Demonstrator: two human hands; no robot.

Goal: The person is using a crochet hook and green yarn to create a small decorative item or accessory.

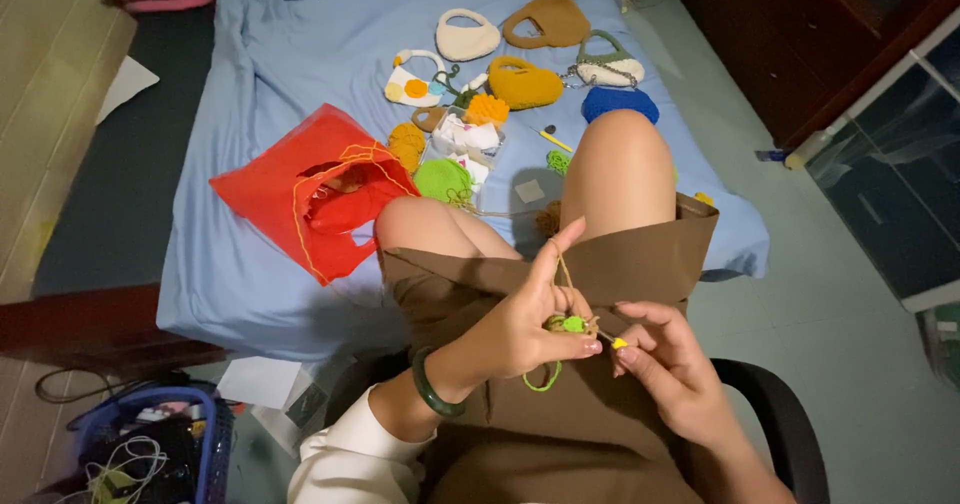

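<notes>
Green and tan yarn is being worked over the person's lap: the left hand (520, 329) is pinching a small green crochet piece (570, 324), with a tan strand (563, 264) running up over its raised forefinger. Just beside it, the right hand (665, 359) is closing its fingers on a yellow-tipped crochet hook (615, 342). Beyond the knees, a red bag (290, 189) and several crocheted purses (525, 82) are lying on the blue bed sheet (290, 54).
</notes>
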